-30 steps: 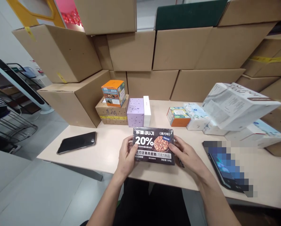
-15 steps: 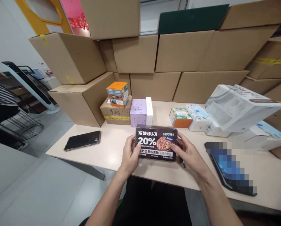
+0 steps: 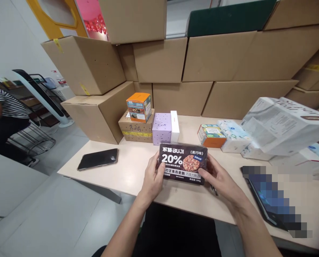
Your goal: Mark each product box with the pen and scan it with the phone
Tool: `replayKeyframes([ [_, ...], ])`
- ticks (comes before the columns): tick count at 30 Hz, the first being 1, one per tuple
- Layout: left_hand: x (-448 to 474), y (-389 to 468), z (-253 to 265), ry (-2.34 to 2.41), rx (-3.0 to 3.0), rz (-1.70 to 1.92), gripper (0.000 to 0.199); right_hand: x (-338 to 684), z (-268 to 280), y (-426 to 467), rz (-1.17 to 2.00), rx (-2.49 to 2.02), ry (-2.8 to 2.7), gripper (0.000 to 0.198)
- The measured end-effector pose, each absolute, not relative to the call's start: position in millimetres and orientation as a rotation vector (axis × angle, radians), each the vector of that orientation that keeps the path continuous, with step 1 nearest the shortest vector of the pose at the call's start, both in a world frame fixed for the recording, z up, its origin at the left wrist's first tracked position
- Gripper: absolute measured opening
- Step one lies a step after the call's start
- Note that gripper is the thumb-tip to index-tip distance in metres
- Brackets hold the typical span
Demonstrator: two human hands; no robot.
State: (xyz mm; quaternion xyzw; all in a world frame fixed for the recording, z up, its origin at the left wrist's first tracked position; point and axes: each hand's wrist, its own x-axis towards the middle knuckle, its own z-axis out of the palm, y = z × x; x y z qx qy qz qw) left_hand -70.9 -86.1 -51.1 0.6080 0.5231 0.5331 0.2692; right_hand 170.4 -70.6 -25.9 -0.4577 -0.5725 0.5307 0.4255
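Observation:
A dark snack box point(image 3: 182, 162) with "20%" and a round oat-crisp picture printed on its front is held up above the table's front part, its printed face toward me. My left hand point(image 3: 153, 175) grips its left end, thumb on the front. On the right end, my right hand point(image 3: 215, 175) closes around it with the thumb over the lower corner. The fingers behind the box are hidden. A small dark object point(image 3: 214, 190), perhaps a pen, shows just below my right hand; I cannot tell whether it lies on the table.
On the table point(image 3: 95, 182) lie a black phone point(image 3: 97, 159) and a partly blurred tablet-like device point(image 3: 269, 200). Behind stand a purple box point(image 3: 161, 128), an orange box point(image 3: 138, 107), tissue packs point(image 3: 233, 135) and stacked cartons point(image 3: 215, 59). A person point(image 3: 6, 114) is at the far left.
The whole scene has shifted slightly to the right in view. Both hands keep the same hold on the snack box, which stays nearly the same height and angle.

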Motion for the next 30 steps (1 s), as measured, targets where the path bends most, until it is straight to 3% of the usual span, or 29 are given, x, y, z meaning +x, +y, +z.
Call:
replayKeyframes([
  [4, -71, -86, -51, 1.410, 1.647, 1.442, 0.047, 172, -30, -69, 1.385, -1.104, -1.484, 0.090],
  [30, -71, -88, -43, 1.338, 1.551, 1.319, 0.051, 167, -40, -63, 1.312, -1.149, -1.344, 0.091],
])
